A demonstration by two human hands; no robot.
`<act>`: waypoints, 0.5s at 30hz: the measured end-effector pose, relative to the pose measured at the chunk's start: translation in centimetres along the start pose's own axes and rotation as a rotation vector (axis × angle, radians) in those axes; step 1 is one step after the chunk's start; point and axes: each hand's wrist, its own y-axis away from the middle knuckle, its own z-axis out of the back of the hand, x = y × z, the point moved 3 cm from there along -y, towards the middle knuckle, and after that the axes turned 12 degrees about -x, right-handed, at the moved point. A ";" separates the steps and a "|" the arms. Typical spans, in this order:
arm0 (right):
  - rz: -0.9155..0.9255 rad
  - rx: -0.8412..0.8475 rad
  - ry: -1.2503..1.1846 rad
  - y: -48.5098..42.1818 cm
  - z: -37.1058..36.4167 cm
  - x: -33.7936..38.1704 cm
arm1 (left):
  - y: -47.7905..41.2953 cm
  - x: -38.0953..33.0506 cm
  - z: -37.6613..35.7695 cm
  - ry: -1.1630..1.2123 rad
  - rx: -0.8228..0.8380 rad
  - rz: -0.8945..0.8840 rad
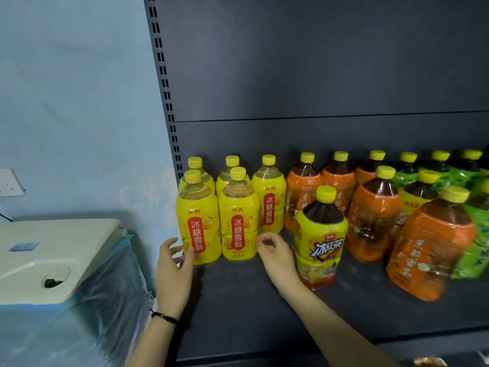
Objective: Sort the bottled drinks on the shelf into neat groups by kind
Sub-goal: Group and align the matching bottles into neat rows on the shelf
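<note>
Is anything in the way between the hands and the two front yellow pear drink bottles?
Nothing visible. The left hand is right beside the left front pear bottle, and the right hand is beside the right front pear bottle.

Pear drink bottles [238,215] at shelf [251,300] left, iced tea bottle [318,237] just right, forward, jasmine tea bottles [373,218] further right

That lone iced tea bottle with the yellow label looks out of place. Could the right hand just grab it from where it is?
Probably yes. The right hand is empty, fingers loosely curled, just left of the yellow-labelled dark tea bottle, which stands alone at the front with nothing between them.
</note>
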 end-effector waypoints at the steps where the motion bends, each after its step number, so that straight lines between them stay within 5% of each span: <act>1: 0.002 0.012 0.011 0.6 0.7 0.0 | 0.6 0.2 0.4 -0.020 0.001 -0.001; 9: 0.062 0.156 0.119 6.8 6.8 0.2 | 6.5 -1.1 1.5 -0.222 0.304 -0.182; 15: 0.043 0.086 0.143 8.8 14.6 -0.2 | 11.3 -4.1 0.0 -0.121 0.404 -0.161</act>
